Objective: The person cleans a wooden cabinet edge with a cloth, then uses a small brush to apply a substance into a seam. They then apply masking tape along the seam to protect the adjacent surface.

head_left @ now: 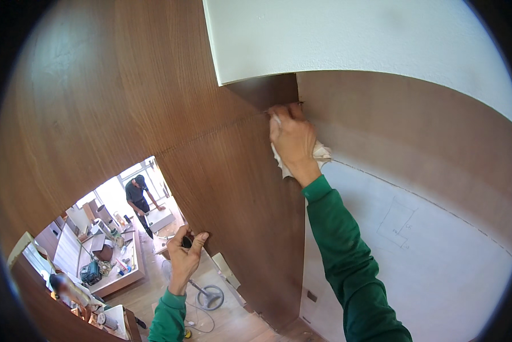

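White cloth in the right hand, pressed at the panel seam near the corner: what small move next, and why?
Probably slide the white cloth leftward along the seam. The right hand presses it at the seam's corner end, the line runs on left across the wood panel, and the left hand steadies on the panel's lower edge.

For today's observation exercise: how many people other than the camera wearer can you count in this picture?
2. One person in dark clothes stands far below by the bright window. A second person, blurred, is at the lower left beside the cluttered table. Others may be hidden behind the wood panel.
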Demonstrator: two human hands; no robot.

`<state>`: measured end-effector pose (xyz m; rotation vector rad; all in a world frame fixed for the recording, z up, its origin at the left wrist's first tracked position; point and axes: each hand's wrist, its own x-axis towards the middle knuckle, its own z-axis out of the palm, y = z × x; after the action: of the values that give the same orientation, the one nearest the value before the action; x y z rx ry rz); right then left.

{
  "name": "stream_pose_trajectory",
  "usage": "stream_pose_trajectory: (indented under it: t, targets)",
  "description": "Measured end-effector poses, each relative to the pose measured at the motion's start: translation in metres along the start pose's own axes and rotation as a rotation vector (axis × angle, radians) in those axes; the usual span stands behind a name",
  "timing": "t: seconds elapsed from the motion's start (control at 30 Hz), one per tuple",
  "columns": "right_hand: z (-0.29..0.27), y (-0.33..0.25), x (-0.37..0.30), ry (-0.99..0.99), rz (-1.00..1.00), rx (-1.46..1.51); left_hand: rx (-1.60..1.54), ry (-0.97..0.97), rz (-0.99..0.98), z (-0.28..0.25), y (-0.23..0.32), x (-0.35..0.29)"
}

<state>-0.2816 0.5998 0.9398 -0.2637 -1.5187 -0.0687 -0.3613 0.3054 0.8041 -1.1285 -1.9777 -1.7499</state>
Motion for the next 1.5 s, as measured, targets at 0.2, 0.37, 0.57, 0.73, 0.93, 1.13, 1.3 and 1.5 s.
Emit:
stream_pose_trajectory:
  t: [0.2,0.37,0.57,0.73,0.93,1.13,1.3,1.5]
  targets:
    - [0.000,-0.003,0.003,0.034,-0.043,-0.013,0.047,-0.024,-0.011,-0.004,-0.007,0.003]
    - [-0.002,-0.009,0.004,0.038,-0.005,-0.035,0.055,-0.011,0.035,0.000,-0.002,0.006]
    - [0.000,-0.005,0.005,0.020,-0.011,-0.005,0.057,-0.034,0.012,-0.002,0.001,0.006]
    - [-0.007,-0.019,0.005,0.019,-0.027,-0.027,0.079,-0.027,0.050,-0.003,0.000,0.007]
    - [-0.005,-0.025,0.002,0.020,-0.015,-0.010,0.076,-0.036,0.039,-0.003,-0.002,0.007]
    - [-0.001,0.000,0.003,-0.005,0.009,-0.053,0.041,-0.026,0.046,-0.001,0.001,0.006]
    - [0.001,0.011,0.003,-0.011,0.032,-0.144,0.076,-0.036,0.042,0.000,-0.003,0.007]
    - [-0.064,0.011,-0.039,0.198,0.194,0.096,0.119,-0.008,0.029,-0.003,-0.010,0.004]
